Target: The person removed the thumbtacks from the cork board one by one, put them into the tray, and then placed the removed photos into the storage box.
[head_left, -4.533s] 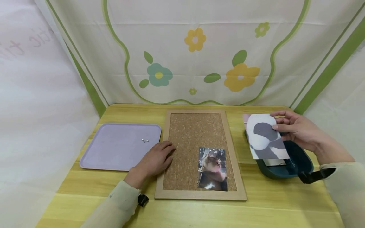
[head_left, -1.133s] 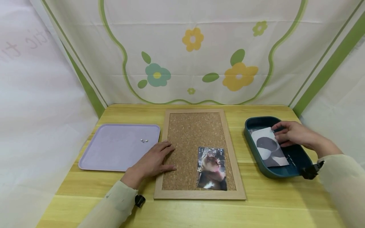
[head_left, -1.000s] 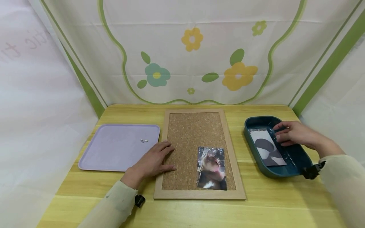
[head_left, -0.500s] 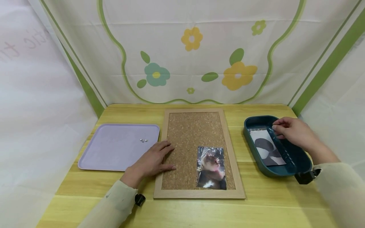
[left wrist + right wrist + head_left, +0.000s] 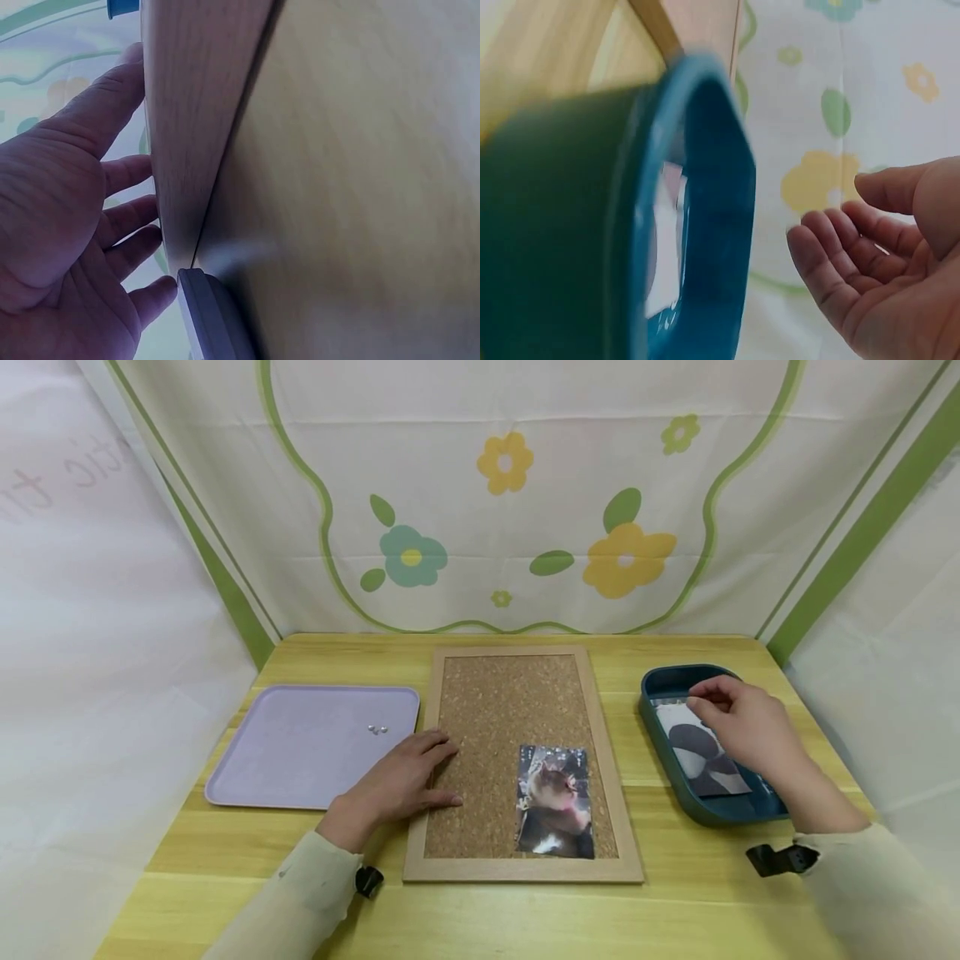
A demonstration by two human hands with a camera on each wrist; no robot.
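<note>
My left hand (image 5: 397, 781) rests on the left side of a wood-framed cork board (image 5: 510, 702), its fingers spread and relaxed. A photo of a cat (image 5: 555, 802) lies at the board's lower right. To the right, my right hand (image 5: 750, 727) hovers over a dark teal bin (image 5: 693, 810). Its fingers are loosely bent with nothing between them, as the right wrist view shows. Inside the bin lies a grey-and-white picture (image 5: 693, 747), overlapping another print whose edge shows behind it. The right hand hides part of the bin's far right side.
A lilac tray (image 5: 292, 752) stands left of the board, with several small shiny pieces (image 5: 377, 729) near its right side. The wooden table (image 5: 525, 918) is backed by a flowered cloth (image 5: 465, 527).
The right hand has lowered the grey-and-white picture into the bin and let go of it. It then lifted and shifted left above it. The left hand has stayed on the board's frame.
</note>
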